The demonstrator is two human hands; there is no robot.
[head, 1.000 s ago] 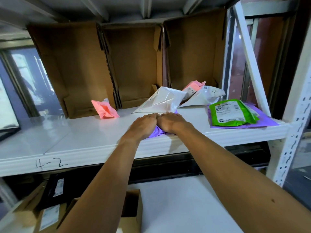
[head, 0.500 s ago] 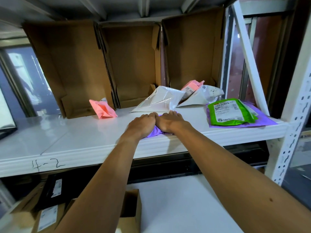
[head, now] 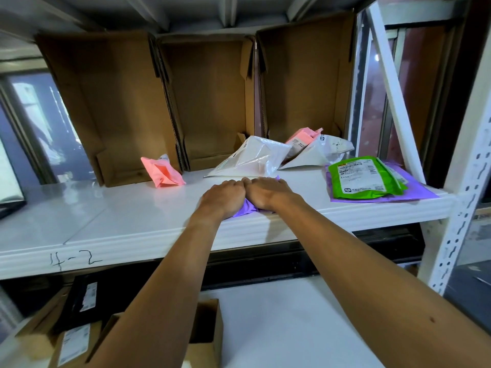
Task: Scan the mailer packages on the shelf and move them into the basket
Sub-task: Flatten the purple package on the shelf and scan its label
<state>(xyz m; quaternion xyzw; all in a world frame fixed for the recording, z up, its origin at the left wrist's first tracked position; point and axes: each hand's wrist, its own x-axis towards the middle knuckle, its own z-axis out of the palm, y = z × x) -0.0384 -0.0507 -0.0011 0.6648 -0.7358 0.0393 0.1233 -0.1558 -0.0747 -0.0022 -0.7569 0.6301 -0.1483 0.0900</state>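
L hand [head: 223, 196] & R hand [head: 268, 192] knuckle to knuckle, fingers curled down onto bunched purple mailer [head: 243, 210] beneath, at shelf [head: 132, 216] front edge; white mailer [head: 249, 160] just beyond fingertips

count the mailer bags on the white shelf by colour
pink plastic mailer bags: 2
white plastic mailer bags: 2
purple plastic mailer bags: 2, one gripped by left hand and right hand
green plastic mailer bag: 1
total: 7

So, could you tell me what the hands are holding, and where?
The left hand and right hand together grip the small purple mailer from above, at the front edge of the shelf.
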